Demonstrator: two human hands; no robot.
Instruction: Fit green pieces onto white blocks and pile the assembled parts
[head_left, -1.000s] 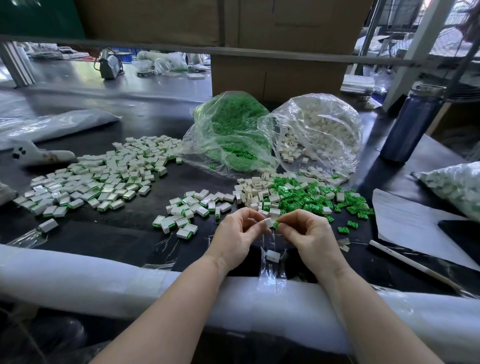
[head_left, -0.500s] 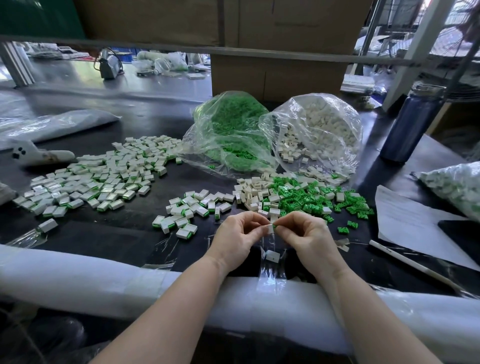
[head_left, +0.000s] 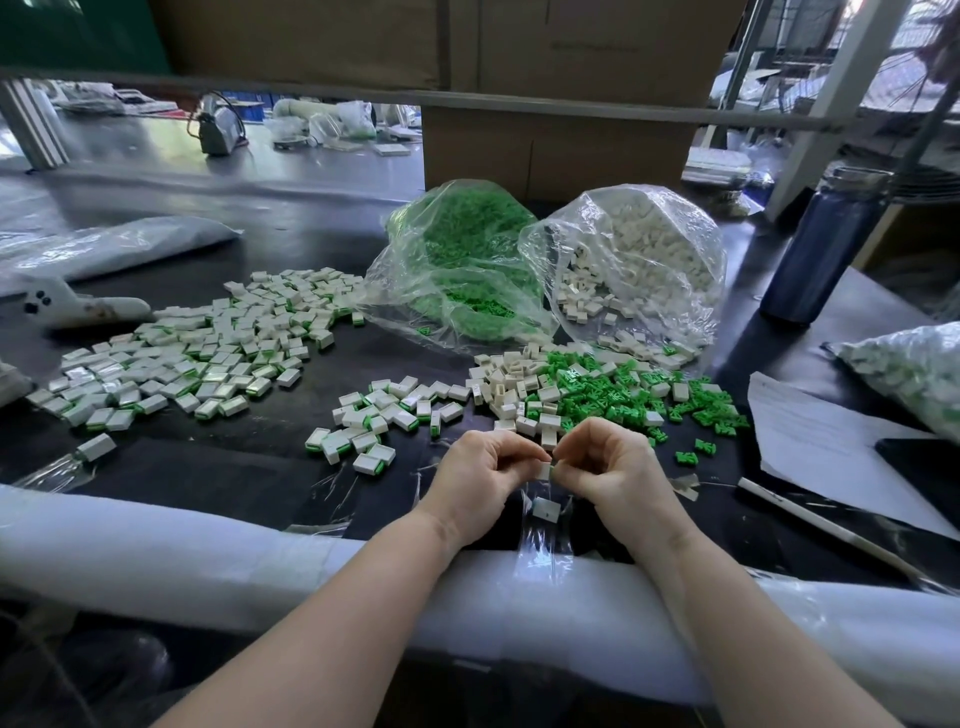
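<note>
My left hand (head_left: 480, 475) and my right hand (head_left: 615, 470) meet near the table's front edge and pinch one small white block (head_left: 544, 471) between their fingertips; a sliver of green shows at its right side. Another white block (head_left: 546, 508) lies on the table just below the hands. Loose white blocks (head_left: 511, 382) and loose green pieces (head_left: 623, 395) are heaped together just beyond my hands. Assembled white-and-green parts lie in a small pile (head_left: 374, 421) to the left and a large pile (head_left: 208, 353) further left.
A clear bag of green pieces (head_left: 457, 260) and a clear bag of white blocks (head_left: 639, 260) lie open behind the heap. A dark blue bottle (head_left: 826, 244) stands at right, beside paper sheets (head_left: 831, 441) and another filled bag (head_left: 914, 369). White foam padding (head_left: 208, 551) covers the table edge.
My two hands have drawn closer together around the block, and the green piece seen between the fingertips earlier is now almost hidden against the white block.
</note>
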